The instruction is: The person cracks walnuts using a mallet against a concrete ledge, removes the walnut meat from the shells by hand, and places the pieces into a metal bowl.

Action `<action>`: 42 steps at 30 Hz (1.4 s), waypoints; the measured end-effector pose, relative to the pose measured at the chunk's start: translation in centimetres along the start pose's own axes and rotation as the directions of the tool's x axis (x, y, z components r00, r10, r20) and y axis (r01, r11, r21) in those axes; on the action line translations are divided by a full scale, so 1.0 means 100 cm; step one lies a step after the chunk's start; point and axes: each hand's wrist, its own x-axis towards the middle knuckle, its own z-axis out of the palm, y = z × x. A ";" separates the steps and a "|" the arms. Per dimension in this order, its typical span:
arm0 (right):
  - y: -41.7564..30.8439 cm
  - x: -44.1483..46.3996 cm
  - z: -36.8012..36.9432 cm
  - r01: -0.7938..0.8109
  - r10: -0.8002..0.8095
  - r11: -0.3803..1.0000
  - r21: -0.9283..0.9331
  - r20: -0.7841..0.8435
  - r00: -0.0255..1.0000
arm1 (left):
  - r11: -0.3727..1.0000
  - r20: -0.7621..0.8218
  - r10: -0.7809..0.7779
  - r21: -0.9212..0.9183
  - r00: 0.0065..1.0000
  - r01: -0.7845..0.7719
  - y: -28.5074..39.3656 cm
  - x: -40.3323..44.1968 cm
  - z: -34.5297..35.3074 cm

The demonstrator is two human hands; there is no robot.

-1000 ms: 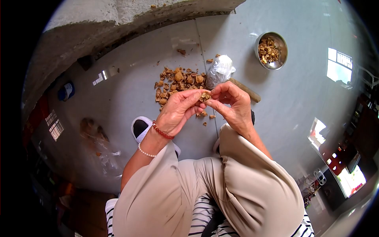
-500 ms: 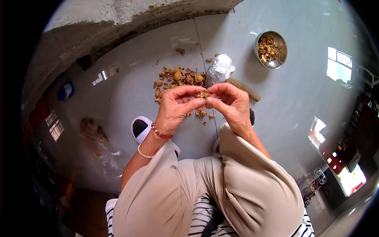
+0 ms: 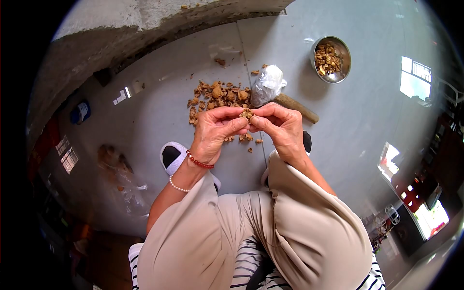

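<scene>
Between my two hands sits a cracked walnut piece (image 3: 247, 114), pinched by fingertips from both sides. My left hand (image 3: 216, 128) wears a red bead bracelet and a pearl one at the wrist; its thumb and fingers are closed on the walnut's left side. My right hand (image 3: 280, 126) grips the right side with thumb and forefinger. Just beyond the hands, broken walnut shells (image 3: 220, 94) lie scattered on the floor, several larger rounded pieces among them. A hammer-like tool shows a wooden handle (image 3: 299, 108) and a head wrapped in white plastic (image 3: 268, 86).
A steel bowl (image 3: 349, 58) at the upper right holds walnut pieces. A rough concrete block (image 3: 159, 24) spans the upper left. A clear plastic bag (image 3: 133, 193) with brown contents lies at left, and a blue-labelled container (image 3: 80, 112) farther up. My slippered foot (image 3: 174, 157) rests below the shells.
The walnut piece has shifted slightly left and turned between my fingertips. Both hands keep their pinch on it, and the things on the floor stay in place.
</scene>
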 end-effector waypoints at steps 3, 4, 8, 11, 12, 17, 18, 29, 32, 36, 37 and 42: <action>0.002 0.002 0.001 0.045 -0.045 0.999 -0.009 -0.004 0.999 | 1.000 -0.005 -0.006 -0.023 1.000 0.006 -0.005 0.002 -0.003; 0.004 0.003 0.001 0.061 -0.061 0.998 -0.024 -0.012 0.998 | 0.999 -0.005 -0.008 -0.032 1.000 0.008 -0.008 0.003 -0.004; 0.012 0.005 0.004 0.144 -0.148 0.987 -0.070 -0.055 0.988 | 0.998 -0.007 0.005 -0.067 1.000 -0.005 -0.013 0.005 -0.006; 0.015 0.007 0.002 0.330 -0.355 0.872 -0.362 -0.001 0.935 | 0.998 0.029 0.049 -0.031 0.998 -0.048 -0.010 0.009 -0.003; 0.013 0.007 0.002 0.397 -0.427 0.800 -0.450 0.039 0.904 | 0.997 0.057 0.071 0.012 0.996 -0.072 -0.006 0.009 -0.001; 0.007 0.006 0.003 0.553 -0.598 0.451 -0.701 0.223 0.770 | 0.984 0.017 0.007 0.178 1.000 -0.010 0.006 0.010 0.001; 0.007 0.006 0.005 0.556 -0.599 0.446 -0.701 0.228 0.768 | 0.976 0.009 0.004 0.220 1.000 -0.006 0.005 0.011 0.001; 0.007 0.010 0.002 0.386 -0.390 0.742 -0.549 0.115 0.914 | 0.982 -0.070 -0.092 0.159 0.993 0.102 0.005 0.004 0.001; 0.010 0.012 0.003 0.349 -0.367 0.783 -0.514 0.071 0.928 | 0.988 -0.107 -0.074 0.125 0.992 0.087 0.003 0.006 0.004; 0.013 0.014 0.006 0.333 -0.379 0.770 -0.543 0.029 0.925 | 0.994 -0.119 -0.072 0.069 0.990 0.080 0.000 0.007 0.005; 0.014 0.014 0.007 0.311 -0.357 0.806 -0.504 0.007 0.934 | 0.996 -0.119 -0.063 0.057 0.991 0.070 0.000 0.007 0.005; 0.017 0.016 0.006 0.263 -0.318 0.851 -0.454 -0.049 0.947 | 0.995 -0.070 -0.041 0.084 0.997 0.047 0.000 0.008 0.004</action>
